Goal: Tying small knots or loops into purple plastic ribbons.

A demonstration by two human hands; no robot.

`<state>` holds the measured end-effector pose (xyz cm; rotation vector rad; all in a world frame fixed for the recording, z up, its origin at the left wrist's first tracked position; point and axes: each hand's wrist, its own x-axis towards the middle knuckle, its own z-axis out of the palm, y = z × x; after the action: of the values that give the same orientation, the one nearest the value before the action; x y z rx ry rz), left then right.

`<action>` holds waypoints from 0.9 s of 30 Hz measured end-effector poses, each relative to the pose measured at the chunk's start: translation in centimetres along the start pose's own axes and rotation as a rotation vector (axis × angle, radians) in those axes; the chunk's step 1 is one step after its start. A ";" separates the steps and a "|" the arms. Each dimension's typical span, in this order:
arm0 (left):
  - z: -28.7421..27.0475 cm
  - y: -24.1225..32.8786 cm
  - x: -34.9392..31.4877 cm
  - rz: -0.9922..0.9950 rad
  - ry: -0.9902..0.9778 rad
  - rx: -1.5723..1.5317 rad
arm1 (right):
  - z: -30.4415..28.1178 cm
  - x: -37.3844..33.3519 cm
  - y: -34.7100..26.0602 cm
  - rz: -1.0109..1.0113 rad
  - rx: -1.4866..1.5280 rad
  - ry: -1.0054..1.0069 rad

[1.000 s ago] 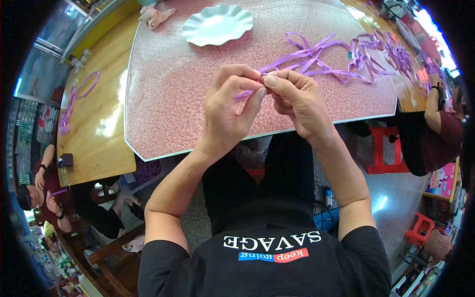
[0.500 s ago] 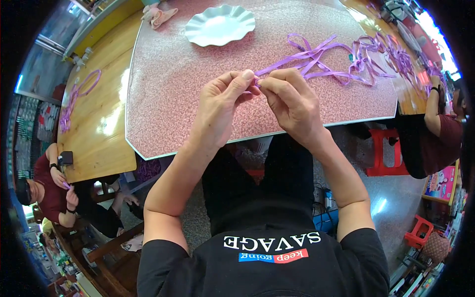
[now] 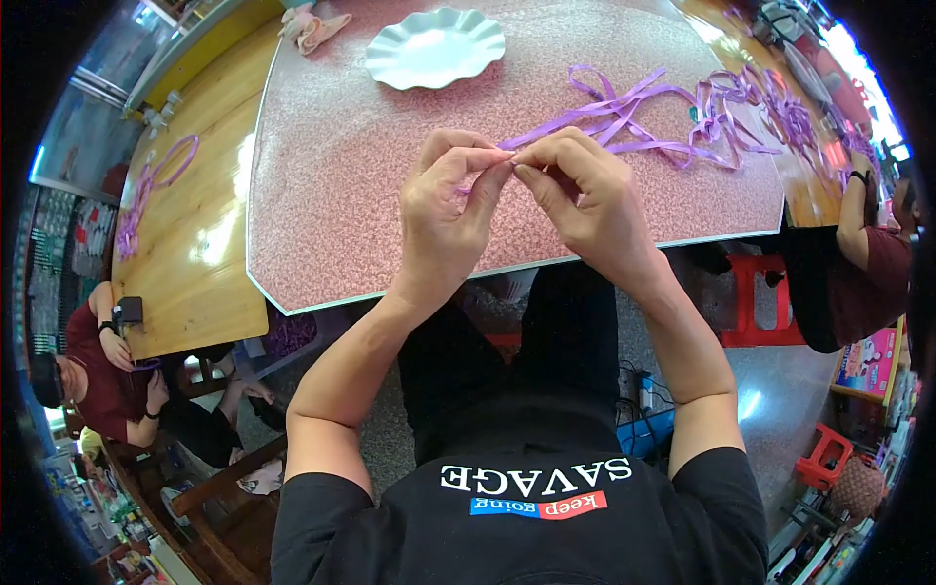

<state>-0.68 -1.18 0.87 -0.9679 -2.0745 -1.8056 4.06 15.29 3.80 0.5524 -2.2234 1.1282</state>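
Over the pink-patterned tabletop, my left hand (image 3: 450, 190) and my right hand (image 3: 575, 180) meet fingertip to fingertip. Both are closed in a pinch on a thin purple ribbon (image 3: 554, 125). A bit of it shows inside the curl of my left fingers; the part right between the fingertips is mostly covered. From my hands the ribbon runs up and right into a loose tangle of purple ribbon strands (image 3: 704, 115) on the table. A small green piece (image 3: 694, 114) lies among those strands.
A white scalloped plate (image 3: 435, 49) sits at the far side, with a pale pink cloth (image 3: 312, 29) left of it. On the left, a wooden table (image 3: 200, 224) holds a purple ribbon loop (image 3: 177, 161). People sit at both sides; a red stool (image 3: 756, 302) stands right.
My left hand has turned, its thumb dropping below the index finger, and its fingertips now meet the right hand's. The person at left has lowered their hands.
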 end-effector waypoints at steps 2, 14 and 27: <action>0.2 0.0 0.1 0.039 -0.008 0.081 | -0.2 0.0 -0.5 0.200 0.036 -0.018; 0.9 -0.3 -0.4 -0.127 0.036 -0.082 | 0.8 0.2 -0.7 0.485 0.232 0.049; -0.3 0.5 0.6 0.420 0.187 0.345 | 0.6 -0.1 -1.4 0.774 0.880 0.089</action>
<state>-0.92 -1.30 1.65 -0.9983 -1.8170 -1.2317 4.78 13.99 4.24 -0.0898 -1.7864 2.4952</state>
